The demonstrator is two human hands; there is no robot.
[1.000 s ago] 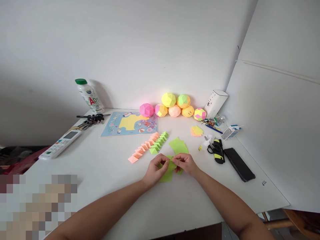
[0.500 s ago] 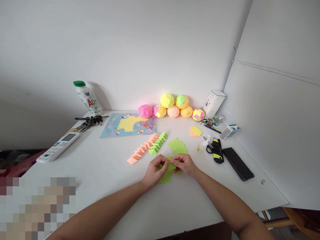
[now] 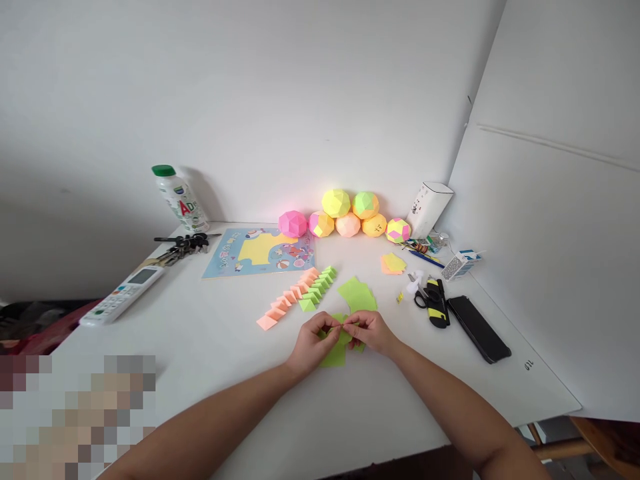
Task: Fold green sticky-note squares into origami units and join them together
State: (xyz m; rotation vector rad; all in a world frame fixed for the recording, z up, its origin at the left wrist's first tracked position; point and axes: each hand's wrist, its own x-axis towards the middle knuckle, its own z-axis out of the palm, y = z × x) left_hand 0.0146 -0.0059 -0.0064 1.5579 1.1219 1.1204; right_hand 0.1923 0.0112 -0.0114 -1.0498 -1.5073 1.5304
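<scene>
Near the middle of the table, my left hand [image 3: 315, 341] and my right hand [image 3: 371, 331] meet with fingertips pinched on a small green paper piece [image 3: 345, 335]. Fingers cover much of that piece. Under and beside them lies more green paper [image 3: 334, 357]. Just beyond my right hand is a fan of loose green sheets [image 3: 358, 294]. To the upper left of my hands stretch a row of folded green pieces [image 3: 318, 291] and a longer row of folded peach pieces [image 3: 287, 299].
Several faceted paper balls [image 3: 347, 225] line the wall. A patterned blue board [image 3: 220, 262], bottle [image 3: 181, 200], keys [image 3: 183, 248] and remote control [image 3: 123, 295] are left. Right are peach and yellow sheets [image 3: 394, 263], scissors [image 3: 421, 301], a yellow-black cutter [image 3: 438, 303] and a black phone [image 3: 479, 329].
The whole view has shifted slightly. Both hands stay together, still pinching the green paper, with only a very small change in finger position.
</scene>
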